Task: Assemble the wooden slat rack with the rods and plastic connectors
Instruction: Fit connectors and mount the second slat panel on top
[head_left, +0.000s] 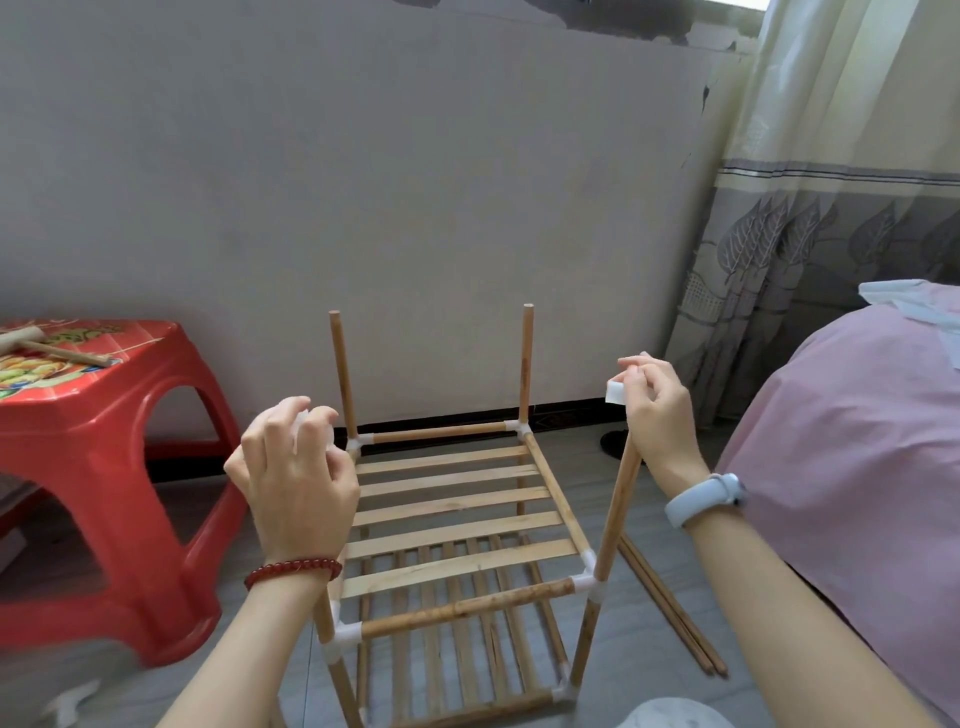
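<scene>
A: What is the right hand (657, 410) doing?

B: Its grip is pinching a small white plastic connector (616, 392) at the top of the near right upright wooden rod (615, 506), fingers curled round it.

A: And the left hand (291, 475)?

B: It is clenching round another white plastic piece (301, 431), held over the near left corner of the rack (the rod beneath is hiding behind the hand, so I cannot tell whether the piece is sitting on it).

A: Where is the rack itself standing?

B: The two-tier wooden slat rack (457, 525) is standing on the grey floor (649, 639), directly between the two forearms, with white connectors joining its corners. Two bare wooden rods, the far left one (343, 376) and the far right one (525, 364), are rising upright from the back corners.

A: Anything lying around it?

B: A pair of spare wooden rods (670, 608) is lying on the floor just right of the rack. A red plastic stool (114, 467) is standing to the left, carrying a wooden mallet (47, 345). A bed with a pink cover (857, 441) is filling the right side.
</scene>
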